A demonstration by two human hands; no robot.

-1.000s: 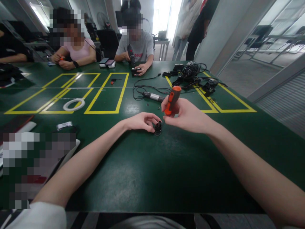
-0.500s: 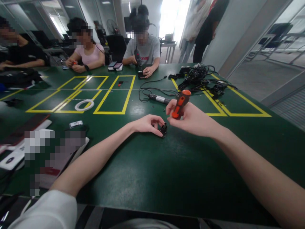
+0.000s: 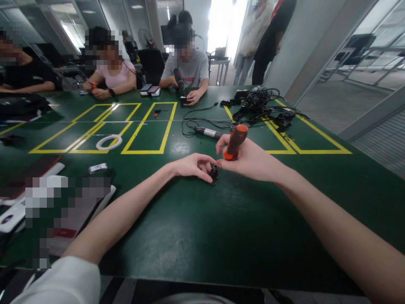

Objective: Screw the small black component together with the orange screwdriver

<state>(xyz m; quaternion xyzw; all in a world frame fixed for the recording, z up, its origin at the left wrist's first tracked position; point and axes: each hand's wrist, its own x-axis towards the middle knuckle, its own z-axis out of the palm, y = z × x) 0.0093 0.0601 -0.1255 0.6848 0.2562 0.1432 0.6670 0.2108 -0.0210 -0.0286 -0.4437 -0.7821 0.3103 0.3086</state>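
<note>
A small black round part stands on the green table in the middle of the view. My left hand pinches it from the left, fingers curled round it. My right hand is wrapped round an orange and black screwdriver handle, held upright and tilted, just above and right of the part. The screwdriver's tip is hidden behind my fingers, right over the part.
A grey-black power tool with its cable lies just beyond my hands. A tangle of black cables sits at the back right. A white ring lies among yellow taped rectangles. Flat items lie at left. Other people sit across the table.
The view has shifted a little. My right hand with the screwdriver has dropped slightly closer to the black part; my left hand stays pinched on it.
</note>
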